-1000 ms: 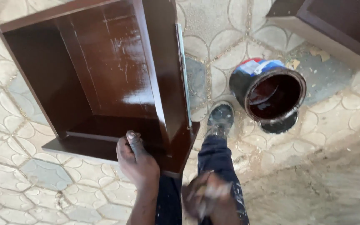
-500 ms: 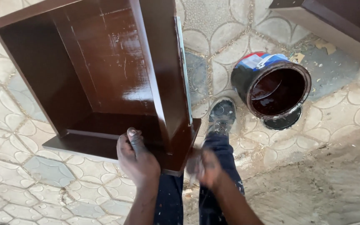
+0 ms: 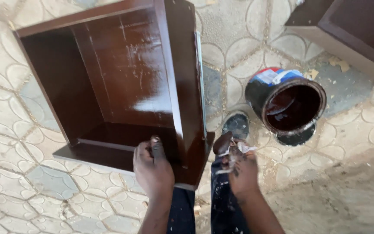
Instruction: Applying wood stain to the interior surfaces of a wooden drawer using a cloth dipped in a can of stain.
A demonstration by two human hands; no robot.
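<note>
A glossy dark brown wooden box cabinet (image 3: 122,78) stands open towards me on the patterned floor. My left hand (image 3: 152,167) grips its near right wall at the lower edge, thumb inside the opening. My right hand (image 3: 238,167), smeared with dark stain, is shut on a small stained pad or rag (image 3: 224,145) just right of the cabinet's corner. An open tin of dark brown varnish (image 3: 288,104) lies tilted on its lid to the right.
My shoe (image 3: 236,125) and dark trouser leg (image 3: 221,203) show below the cabinet. Another dark brown wooden piece (image 3: 351,30) sits at the top right. The floor is pale patterned tile with rough concrete at the lower right.
My right hand has risen from low beside my leg up to the cabinet's near right corner, holding the stained pad. My left hand has kept its grip on the cabinet.
</note>
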